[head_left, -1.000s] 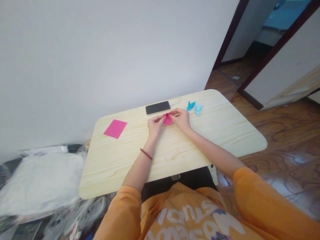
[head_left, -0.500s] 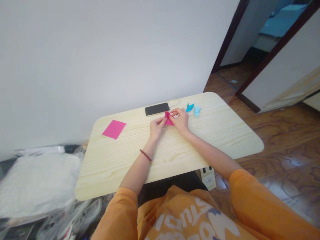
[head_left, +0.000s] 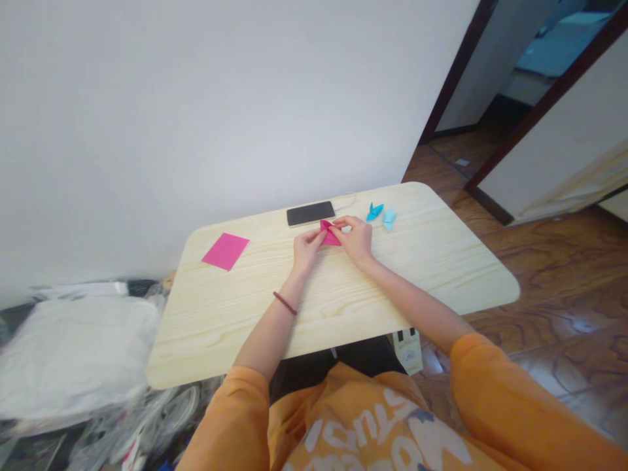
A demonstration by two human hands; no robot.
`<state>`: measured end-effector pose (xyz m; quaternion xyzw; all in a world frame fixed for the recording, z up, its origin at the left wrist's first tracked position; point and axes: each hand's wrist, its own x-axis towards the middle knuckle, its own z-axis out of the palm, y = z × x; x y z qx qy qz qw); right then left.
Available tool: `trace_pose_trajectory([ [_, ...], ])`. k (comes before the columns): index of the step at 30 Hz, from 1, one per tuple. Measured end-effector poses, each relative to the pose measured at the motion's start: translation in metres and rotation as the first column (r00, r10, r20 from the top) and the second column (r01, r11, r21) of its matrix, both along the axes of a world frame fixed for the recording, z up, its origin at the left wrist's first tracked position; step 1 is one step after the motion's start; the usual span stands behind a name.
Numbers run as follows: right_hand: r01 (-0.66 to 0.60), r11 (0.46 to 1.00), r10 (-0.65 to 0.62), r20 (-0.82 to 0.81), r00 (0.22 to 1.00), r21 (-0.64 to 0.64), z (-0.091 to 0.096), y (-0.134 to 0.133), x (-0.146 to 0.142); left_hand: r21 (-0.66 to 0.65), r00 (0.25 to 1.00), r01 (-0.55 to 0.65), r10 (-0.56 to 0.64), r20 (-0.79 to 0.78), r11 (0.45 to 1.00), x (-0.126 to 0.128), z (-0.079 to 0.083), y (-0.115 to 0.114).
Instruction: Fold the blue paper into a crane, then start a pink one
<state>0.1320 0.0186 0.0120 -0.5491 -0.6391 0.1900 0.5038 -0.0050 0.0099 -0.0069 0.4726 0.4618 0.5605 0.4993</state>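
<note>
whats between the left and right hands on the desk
In the head view, a folded piece of bright pink paper sits between the left hand and the right hand, held by both, just above the light wood desk.

Phone (head_left: 311, 213) beyond hands (head_left: 307, 252) (head_left: 354, 239), origami (head_left: 374, 211) right — pink sheet (head_left: 226, 251) left

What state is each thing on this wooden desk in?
Folded pink paper, pinched between both hands
Left hand, pinching the paper
Right hand, pinching the paper
Flat pink paper sheet, unfolded on the wooden desk
Black smartphone, lying flat, screen dark
Blue folded paper piece, resting on the desk
Pale blue folded paper piece, resting beside it
</note>
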Motion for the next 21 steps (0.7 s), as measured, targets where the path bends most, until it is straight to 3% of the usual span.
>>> trace_pose_trajectory([
  [11, 0.084, 0.994, -0.086, 0.030, 0.996, 0.065, 0.0030, 0.0016, 0.0018, -0.008, 0.999, -0.035, 0.035, -0.010, 0.999, 0.0060, 0.0031, -0.0044],
  [21, -0.025, 0.995, 0.002, 0.235, 0.972, 0.096, 0.0025, -0.0018, -0.0012, -0.013, 0.996, -0.077, 0.077, 0.037, 0.997, 0.0041, 0.0011, -0.0042],
])
